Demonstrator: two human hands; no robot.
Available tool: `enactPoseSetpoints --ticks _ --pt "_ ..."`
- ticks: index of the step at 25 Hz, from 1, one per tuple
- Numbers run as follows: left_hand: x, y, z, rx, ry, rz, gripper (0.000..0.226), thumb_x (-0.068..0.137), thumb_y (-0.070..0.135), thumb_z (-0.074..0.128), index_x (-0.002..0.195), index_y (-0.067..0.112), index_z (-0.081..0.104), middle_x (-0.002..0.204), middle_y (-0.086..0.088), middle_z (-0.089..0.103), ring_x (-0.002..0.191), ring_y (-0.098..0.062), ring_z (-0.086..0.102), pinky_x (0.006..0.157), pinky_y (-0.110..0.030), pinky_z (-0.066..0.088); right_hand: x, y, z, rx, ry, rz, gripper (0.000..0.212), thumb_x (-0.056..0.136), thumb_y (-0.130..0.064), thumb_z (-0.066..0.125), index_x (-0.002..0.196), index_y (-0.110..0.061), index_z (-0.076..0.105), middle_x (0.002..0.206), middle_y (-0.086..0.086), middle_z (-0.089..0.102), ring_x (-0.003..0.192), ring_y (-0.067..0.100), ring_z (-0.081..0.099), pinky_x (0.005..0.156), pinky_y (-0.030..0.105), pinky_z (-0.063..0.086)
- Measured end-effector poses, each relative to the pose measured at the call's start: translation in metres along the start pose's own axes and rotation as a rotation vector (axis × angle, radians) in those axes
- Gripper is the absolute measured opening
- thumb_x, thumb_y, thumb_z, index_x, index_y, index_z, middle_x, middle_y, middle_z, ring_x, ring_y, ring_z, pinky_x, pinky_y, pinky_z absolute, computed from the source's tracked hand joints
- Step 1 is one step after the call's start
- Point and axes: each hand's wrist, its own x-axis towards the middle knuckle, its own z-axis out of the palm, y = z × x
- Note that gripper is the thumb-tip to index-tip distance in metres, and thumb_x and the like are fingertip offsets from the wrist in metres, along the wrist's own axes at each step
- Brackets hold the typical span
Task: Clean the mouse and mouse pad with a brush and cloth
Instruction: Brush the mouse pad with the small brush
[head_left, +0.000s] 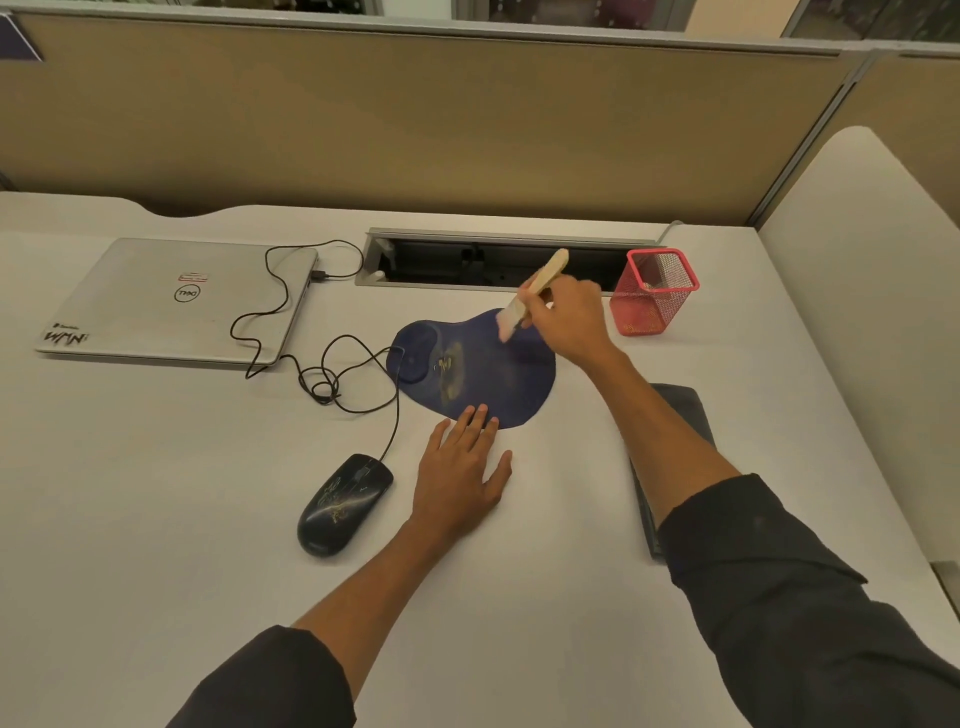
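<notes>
Your right hand (571, 317) grips the brush (530, 293), bristles at the mouse pad's (488, 374) far-right edge; your left hand (462, 473), fingers flat, pins its near edge.

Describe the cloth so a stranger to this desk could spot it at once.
Start at the red mesh cup near the desk's back right. Come toward the near edge, past the blue mouse pad, to where the right forearm crosses. The cloth lies flat under that arm, folded: the only dark grey fabric on the desk.
</notes>
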Motion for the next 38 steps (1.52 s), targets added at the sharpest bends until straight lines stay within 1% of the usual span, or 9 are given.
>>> enactPoseSetpoints --ticks 4,7,11,15,17,21,26,35,38 --pt "-0.001 0.001 -0.001 -0.013 -0.01 -0.013 0.058 0.099 0.05 0.03 0.148 0.019 0.031 0.156 -0.001 0.027 0.145 -0.015 0.019 0.117 -0.031 0.004 0.002 -0.002 0.003 -0.244 -0.067 -0.071 0.03 0.095 -0.037 0.047 0.093 -0.013 0.064 0.077 0.003 0.064 0.078 0.018 0.059 0.091 0.04 0.034" --pt "0.0 0.0 0.0 -0.002 -0.011 -0.008 0.058 0.099 0.05 0.029 0.148 0.019 0.031 0.156 0.0 0.026 0.146 -0.014 0.018 0.118 -0.032 0.006 0.006 -0.011 0.002 -0.134 0.0 -0.124 0.023 0.093 -0.036 0.05 0.085 -0.018 0.062 0.068 -0.004 0.055 0.073 0.016 0.059 0.083 0.036 0.033" --pt "0.0 0.001 -0.001 0.003 -0.02 -0.009 0.059 0.099 0.05 0.027 0.149 0.02 0.028 0.157 0.0 0.023 0.146 -0.014 0.015 0.118 -0.031 0.004 -0.002 -0.012 0.007 -0.332 -0.142 -0.137 0.028 0.096 -0.036 0.047 0.103 -0.013 0.062 0.083 0.005 0.066 0.084 0.02 0.06 0.097 0.042 0.032" --pt "-0.001 0.001 0.0 -0.001 -0.01 -0.006 0.058 0.099 0.049 0.029 0.148 0.018 0.03 0.156 -0.001 0.025 0.146 -0.015 0.017 0.117 -0.031 0.004 -0.003 -0.021 0.002 -0.137 -0.049 -0.193 0.026 0.096 -0.037 0.046 0.083 -0.02 0.061 0.068 -0.005 0.055 0.07 0.011 0.053 0.09 0.036 0.033" --pt "-0.001 0.001 -0.001 -0.006 -0.01 -0.001 0.058 0.099 0.049 0.03 0.148 0.018 0.031 0.156 -0.002 0.026 0.146 -0.015 0.018 0.117 -0.031 0.004 -0.014 -0.013 0.004 -0.244 -0.181 -0.152 0.028 0.097 -0.037 0.044 0.09 -0.016 0.062 0.076 0.002 0.063 0.076 0.016 0.057 0.094 0.039 0.032" --pt "0.0 0.001 -0.001 -0.001 -0.011 -0.005 0.058 0.099 0.05 0.028 0.148 0.019 0.03 0.156 -0.001 0.025 0.146 -0.015 0.017 0.116 -0.03 0.002 -0.006 -0.01 -0.009 -0.171 -0.05 -0.116 0.027 0.094 -0.035 0.049 0.09 -0.014 0.065 0.074 -0.001 0.06 0.076 0.015 0.057 0.093 0.04 0.034" --pt "0.0 0.001 -0.001 -0.005 -0.015 -0.003 0.058 0.099 0.049 0.028 0.148 0.019 0.029 0.156 -0.001 0.025 0.146 -0.015 0.016 0.117 -0.03 0.003 -0.02 -0.006 -0.002 -0.248 -0.146 -0.088 0.029 0.096 -0.035 0.047 0.096 -0.012 0.064 0.085 0.006 0.067 0.085 0.018 0.061 0.099 0.041 0.031" --pt "0.0 0.001 -0.001 -0.007 -0.018 -0.007 0.058 0.099 0.05 0.029 0.148 0.019 0.028 0.157 -0.001 0.024 0.146 -0.014 0.016 0.117 -0.031 0.004 -0.032 -0.001 -0.005 -0.047 -0.006 -0.036 0.029 0.093 -0.035 0.052 0.088 -0.01 0.067 0.079 0.006 0.067 0.075 0.018 0.061 0.084 0.037 0.042" --pt "-0.001 0.001 -0.001 0.002 0.004 0.001 0.057 0.099 0.047 0.032 0.147 0.017 0.033 0.155 -0.003 0.029 0.145 -0.016 0.02 0.117 -0.031 0.007 -0.043 -0.011 0.003 0.019 -0.128 -0.057 0.029 0.094 -0.036 0.051 0.087 -0.011 0.066 0.077 0.004 0.066 0.071 0.017 0.061 0.078 0.035 0.046"
